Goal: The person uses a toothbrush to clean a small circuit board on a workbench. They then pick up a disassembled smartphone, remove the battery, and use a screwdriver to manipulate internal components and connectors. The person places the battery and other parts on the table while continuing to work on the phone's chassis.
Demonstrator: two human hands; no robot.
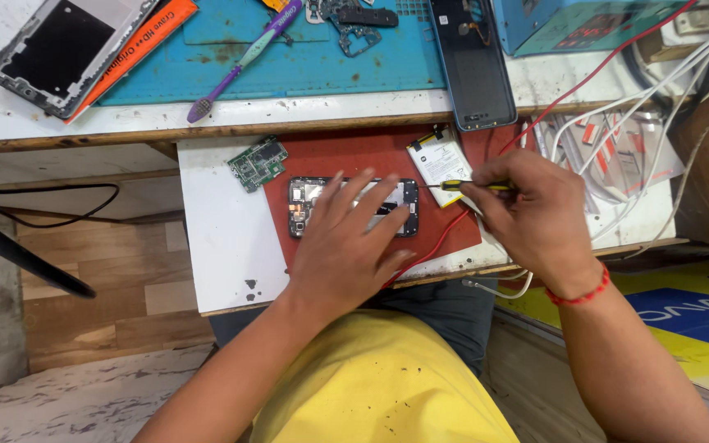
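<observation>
One opened phone body lies on the red mat at the middle of the pull-out shelf. One green circuit board sits just left of it, and one white battery to its far right. On the far bench lie one toothbrush, one dark phone back cover and one framed screen panel. The left hand rests open, fingers spread, flat on the phone body. The right hand is closed around one yellow-handled screwdriver, its tip pointing at the phone's right end.
</observation>
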